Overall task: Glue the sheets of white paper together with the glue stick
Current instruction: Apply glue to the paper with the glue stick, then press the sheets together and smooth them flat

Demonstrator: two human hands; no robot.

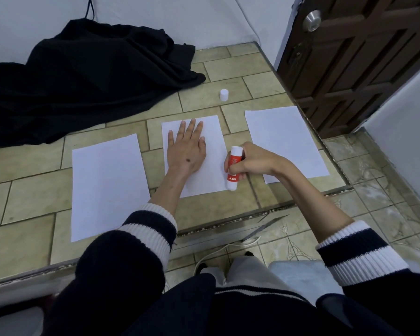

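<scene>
1. Three sheets of white paper lie side by side on the tiled surface, none overlapping, so by my judgement no two are joined yet; whether any glue is already on the paper cannot be told from this view.
2. Nearest the person, the left sheet (pixel 108 185) sits alone, untouched, with a strip of bare tile between it and the middle sheet (pixel 211 141).
3. On the middle sheet the left hand (pixel 186 147) lies flat, palm down, fingers straight and spread, pressing the paper so it will not slide.
4. Just to the right, the right hand (pixel 246 162) is wrapped round the glue stick (pixel 233 169), which stands tilted with its lower end touching the middle sheet's right edge near the bottom corner. This reads as gluing along that edge, either starting or in progress.
5. Apart from each other, the two hands work the same sheet: one holds it down, the other carries the stick beside it.
6. Farther right, the right sheet (pixel 285 139) waits untouched, partly behind the right wrist.
7. Beyond the sheets, the white cap (pixel 224 94) stands alone on the tile, well away from both hands, so the stick is uncapped.
8. Still to do, as I judge it: finish spreading glue, lay a second sheet on, press, and do the same with the third.
9. Farthest back, a black cloth (pixel 83 76) lies heaped at left and a dark wooden door (pixel 364 57) stands at right.
</scene>
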